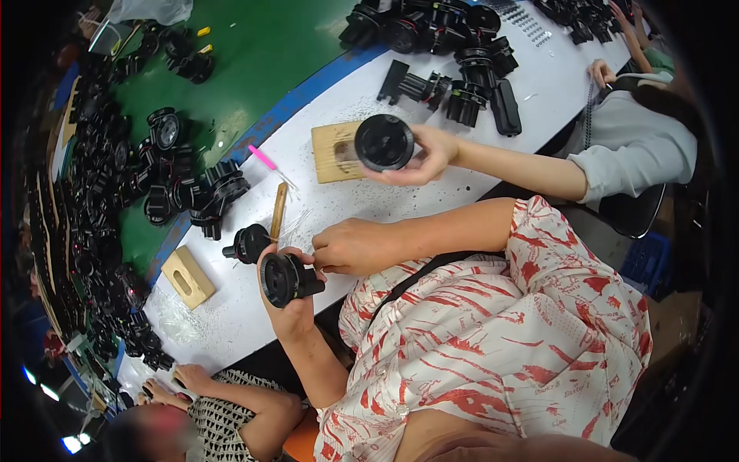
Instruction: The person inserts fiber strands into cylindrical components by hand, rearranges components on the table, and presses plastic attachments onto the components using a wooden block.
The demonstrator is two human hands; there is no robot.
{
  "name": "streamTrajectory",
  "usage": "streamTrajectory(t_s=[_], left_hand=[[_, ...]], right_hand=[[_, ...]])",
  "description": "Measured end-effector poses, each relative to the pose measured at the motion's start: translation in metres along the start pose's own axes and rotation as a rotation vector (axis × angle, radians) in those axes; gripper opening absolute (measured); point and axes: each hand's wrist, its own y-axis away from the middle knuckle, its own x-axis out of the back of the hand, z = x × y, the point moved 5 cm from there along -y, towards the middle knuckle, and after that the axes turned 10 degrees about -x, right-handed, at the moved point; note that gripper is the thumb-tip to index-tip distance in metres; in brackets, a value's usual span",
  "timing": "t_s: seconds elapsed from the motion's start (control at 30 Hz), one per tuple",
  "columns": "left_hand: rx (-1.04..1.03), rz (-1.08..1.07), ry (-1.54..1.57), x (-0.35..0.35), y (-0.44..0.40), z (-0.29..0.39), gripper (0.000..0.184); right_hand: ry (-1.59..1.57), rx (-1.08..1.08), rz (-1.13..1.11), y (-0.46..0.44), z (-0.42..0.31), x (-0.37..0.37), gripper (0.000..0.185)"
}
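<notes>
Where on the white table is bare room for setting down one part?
Two patches are bare but for crumbs: between the left wooden block and your left hand, and between the right wooden block and your right forearm. Crowded: around the black parts at right, and beside the pink tool and wooden stick.

Blue plastic crate, co-worker's pale sleeve

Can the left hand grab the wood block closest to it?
Probably not right now: the left hand is busy holding a black part. If it were free, likely yes, because the block looks near, with mostly bare table between.
</notes>
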Motion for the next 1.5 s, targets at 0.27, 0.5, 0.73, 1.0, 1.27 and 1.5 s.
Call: streamTrajectory(t_s=[0.27,0.5,0.73,1.0,1.27,1.5], left_hand=[[0.048,0.042,-0.281,-0.008,-0.008,-0.010,0.101],[0.065,0.198,-0.589,0.022,-0.021,-0.031,0.087],[0.022,0.182,-0.834,-0.005,-0.028,-0.013,0.082],[-0.129,0.124,-1.494,-0.029,-0.045,-0.008,0.083],[-0.331,0.046,-1.676,-0.037,-0.048,-0.002,0.080],[-0.174,0.054,-0.758,-0.075,-0.054,0.012,0.080]], right_hand=[[1.076,0.598,0.220,0.003,-0.026,0.083,0.040],[2.100,1.396,0.749,0.017,-0.047,0.110,0.064],[1.923,1.326,0.537,0.032,-0.007,0.088,0.067],[1.960,1.353,0.570,0.034,-0.006,0.084,0.069],[1.986,1.373,0.582,0.039,-0.007,0.081,0.066],[1.887,1.375,0.586,0.044,-0.004,0.078,0.073]])
